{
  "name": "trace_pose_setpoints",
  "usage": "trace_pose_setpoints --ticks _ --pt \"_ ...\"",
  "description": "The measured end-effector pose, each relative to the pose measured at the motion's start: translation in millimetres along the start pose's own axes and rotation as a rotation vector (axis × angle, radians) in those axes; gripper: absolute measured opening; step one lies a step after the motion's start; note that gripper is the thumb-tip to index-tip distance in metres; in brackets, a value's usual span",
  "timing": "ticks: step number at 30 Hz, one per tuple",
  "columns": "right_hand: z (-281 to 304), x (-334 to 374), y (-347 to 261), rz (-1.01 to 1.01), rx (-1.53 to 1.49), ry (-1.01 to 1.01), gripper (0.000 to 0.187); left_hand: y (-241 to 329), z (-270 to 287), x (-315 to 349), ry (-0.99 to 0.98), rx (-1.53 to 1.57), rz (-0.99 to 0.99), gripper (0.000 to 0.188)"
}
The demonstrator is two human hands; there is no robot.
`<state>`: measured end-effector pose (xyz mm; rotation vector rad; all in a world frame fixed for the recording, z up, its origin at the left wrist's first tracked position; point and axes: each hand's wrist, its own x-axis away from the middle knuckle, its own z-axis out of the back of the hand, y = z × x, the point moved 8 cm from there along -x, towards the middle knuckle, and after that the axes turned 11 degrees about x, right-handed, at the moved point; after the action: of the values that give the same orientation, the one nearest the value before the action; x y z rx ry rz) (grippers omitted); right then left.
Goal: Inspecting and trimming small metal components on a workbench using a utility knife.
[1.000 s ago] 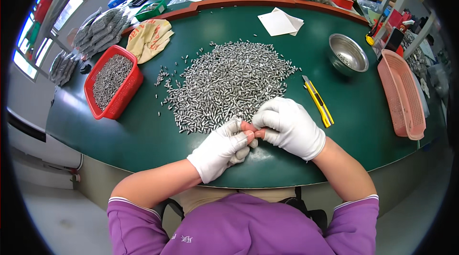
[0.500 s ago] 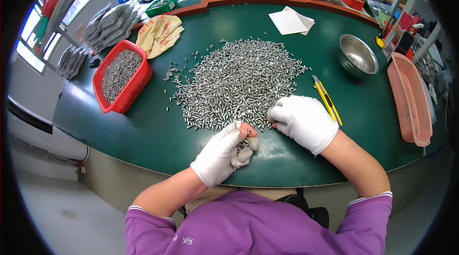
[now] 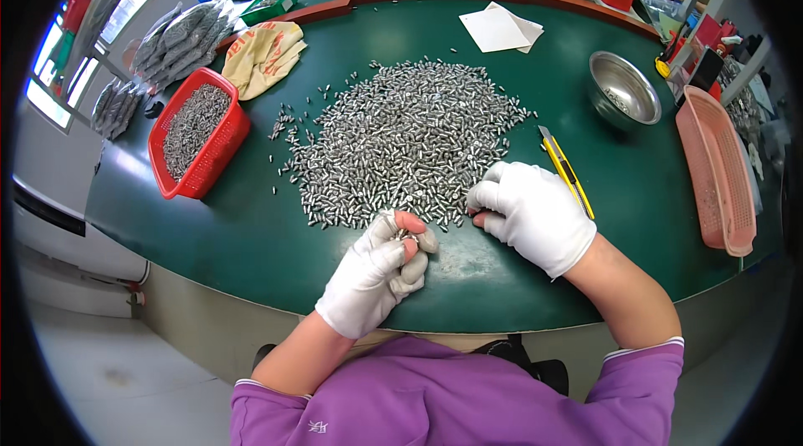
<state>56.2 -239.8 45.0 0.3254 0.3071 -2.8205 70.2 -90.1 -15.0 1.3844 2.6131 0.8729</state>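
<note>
A wide heap of small silvery metal parts (image 3: 401, 141), short and cylinder-like, covers the middle of the green table (image 3: 251, 233). My left hand (image 3: 372, 270), in a white glove with bare fingertips, is curled just in front of the heap's near edge. A few of the small metal parts (image 3: 407, 236) show between its thumb and fingers. My right hand (image 3: 535, 216), gloved the same way, rests at the heap's near right edge with thumb and fingers drawn together. Whatever those fingers hold is hidden.
Right of the heap lies a yellow utility knife (image 3: 567, 174). Beyond it are a steel bowl (image 3: 626, 91) with a few parts and a pink basket (image 3: 715, 174). At left stand a red basket (image 3: 201, 132) full of parts, a yellowish cloth (image 3: 266, 60) and grey bags (image 3: 180, 45). White cards (image 3: 502, 28) lie at the back.
My left hand has shifted a little left and its fingers have turned, so the parts now show between thumb and fingertips. My right hand stays nearly in place; the view has moved slightly.
</note>
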Motion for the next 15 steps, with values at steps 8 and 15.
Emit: trace_pose_setpoints --ticks 8,15 --pt "3 -3 -11 0.026 -0.061 0.080 0.013 -9 0 -3 0.035 -0.087 0.129 0.024" --pt "10 0 -24 0.130 -0.292 0.127 0.016 -14 -5 -8 0.058 -0.179 0.198 0.017"
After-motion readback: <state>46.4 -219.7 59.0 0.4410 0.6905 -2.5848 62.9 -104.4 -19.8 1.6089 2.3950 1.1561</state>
